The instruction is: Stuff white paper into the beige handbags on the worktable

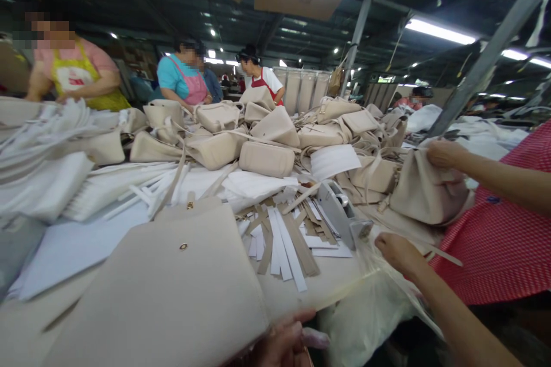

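My left hand [286, 339], partly cut off by the lower frame edge, is beside the lower right edge of a large beige handbag [181, 281]. Its fingers point right and are apart, one wearing a pale finger cover [316, 338]. Part of the hand is hidden at the bag's edge, and I cannot tell whether it touches the bag. A small round metal fitting [183, 246] shows on the bag's smooth panel, with a clasp piece [190, 205] near its top. My right hand is out of view.
Beige and white strips [286, 246] lie beside a grey holder [336, 212]. Beige bags [267, 159] and white sheets [81, 241] are heaped behind. At right, a co-worker's hands [398, 252] reach near a clear plastic bag [365, 321] and a beige bag [419, 189]. More people stand across the table.
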A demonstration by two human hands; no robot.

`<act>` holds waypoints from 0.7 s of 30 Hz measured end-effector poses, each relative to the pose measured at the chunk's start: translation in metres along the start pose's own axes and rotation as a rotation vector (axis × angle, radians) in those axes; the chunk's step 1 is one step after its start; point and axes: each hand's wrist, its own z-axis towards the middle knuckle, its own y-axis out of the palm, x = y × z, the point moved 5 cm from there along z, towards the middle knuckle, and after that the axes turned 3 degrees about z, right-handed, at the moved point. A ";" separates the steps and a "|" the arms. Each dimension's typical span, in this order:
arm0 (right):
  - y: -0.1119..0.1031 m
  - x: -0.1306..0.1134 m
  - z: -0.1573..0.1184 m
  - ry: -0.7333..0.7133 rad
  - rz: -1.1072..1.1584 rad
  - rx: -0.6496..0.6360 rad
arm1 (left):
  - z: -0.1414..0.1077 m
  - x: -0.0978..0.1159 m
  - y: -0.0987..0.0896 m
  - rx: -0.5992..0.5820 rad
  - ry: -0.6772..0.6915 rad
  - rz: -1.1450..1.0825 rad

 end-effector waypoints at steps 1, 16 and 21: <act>0.002 -0.005 -0.013 -0.018 0.062 -0.012 | 0.000 0.002 0.004 -0.032 0.033 0.059; 0.098 -0.119 -0.190 0.380 1.842 -0.361 | -0.008 0.019 0.020 0.066 0.302 0.214; 0.104 -0.121 -0.198 0.399 1.852 -0.386 | -0.009 0.018 0.015 0.106 0.271 0.196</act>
